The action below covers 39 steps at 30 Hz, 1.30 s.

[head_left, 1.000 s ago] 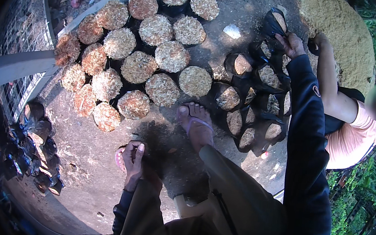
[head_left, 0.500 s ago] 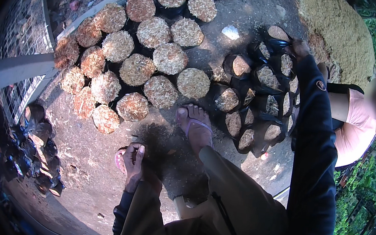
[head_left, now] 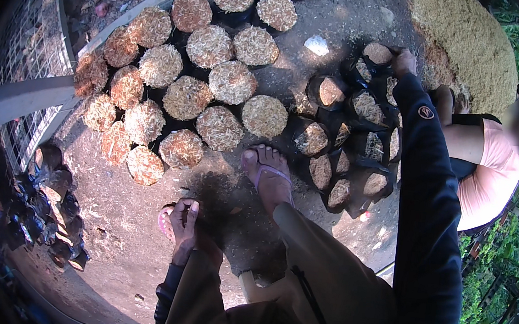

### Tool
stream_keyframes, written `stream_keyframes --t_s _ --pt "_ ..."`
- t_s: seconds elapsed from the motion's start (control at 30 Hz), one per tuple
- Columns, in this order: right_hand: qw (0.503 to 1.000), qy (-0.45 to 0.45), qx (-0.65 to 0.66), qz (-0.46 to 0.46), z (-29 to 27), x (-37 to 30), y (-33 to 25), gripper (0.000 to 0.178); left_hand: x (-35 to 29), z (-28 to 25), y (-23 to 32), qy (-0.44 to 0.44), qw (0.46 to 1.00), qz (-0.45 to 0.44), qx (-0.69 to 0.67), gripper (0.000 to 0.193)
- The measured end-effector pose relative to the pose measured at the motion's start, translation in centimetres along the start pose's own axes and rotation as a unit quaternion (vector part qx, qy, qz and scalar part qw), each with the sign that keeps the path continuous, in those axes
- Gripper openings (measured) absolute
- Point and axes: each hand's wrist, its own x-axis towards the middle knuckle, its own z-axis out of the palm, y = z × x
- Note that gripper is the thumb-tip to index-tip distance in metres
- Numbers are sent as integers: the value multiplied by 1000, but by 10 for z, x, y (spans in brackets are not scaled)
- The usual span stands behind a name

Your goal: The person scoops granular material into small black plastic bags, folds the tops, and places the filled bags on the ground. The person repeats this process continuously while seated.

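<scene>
My right hand (head_left: 404, 62), arm stretched far forward in a dark sleeve, grips the rim of a black plastic bag (head_left: 378, 53) filled with brown, crumbly material. That bag stands at the far end of a cluster of loosely gathered black bags (head_left: 368, 107), partly filled with similar stuff. Low at the left, my left hand (head_left: 184, 227) rests near my knee with its fingers curled in and thumb against them; nothing shows in it. It is close to my pink sandal (head_left: 166, 223). My other foot (head_left: 270, 176), in a purple sandal, stands between the bag groups.
Several full round bags topped with shavings (head_left: 233, 82) stand at the left. Beyond lies a big sawdust heap (head_left: 468, 45). A person in a pink shirt (head_left: 493, 164) bends at the right. Black bags (head_left: 52, 203) lie near a wire mesh frame (head_left: 36, 56).
My right hand has drawn slightly left and nearer the rim; the gripped bag now looks rounder and more upright. The other person has shifted slightly. My left hand stays put.
</scene>
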Motion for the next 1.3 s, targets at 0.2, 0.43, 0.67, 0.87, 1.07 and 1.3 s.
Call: stream_keyframes --t_s 0.2,0.43,0.67,0.87,1.07,1.3 --pt "988 53 -134 -61 17 -3 -4 33 0 -2 0 -5 1000 -1 19 22" --pt "969 24 -219 -108 8 -18 -17 35 2 -1 2 -1 999 33 16 22" --pt "982 29 -171 -71 -3 -34 -34 38 1 -3 6 5 999 19 27 21" --pt "977 53 -169 -121 -9 -37 -42 40 3 -4 3 -4 1000 26 0 20" --pt "977 40 -147 -150 -16 -41 -41 44 2 -2 3 -6 999 30 -12 20" --pt "956 133 -176 -194 -33 -50 -52 44 1 -3 2 36 999 -4 25 25"
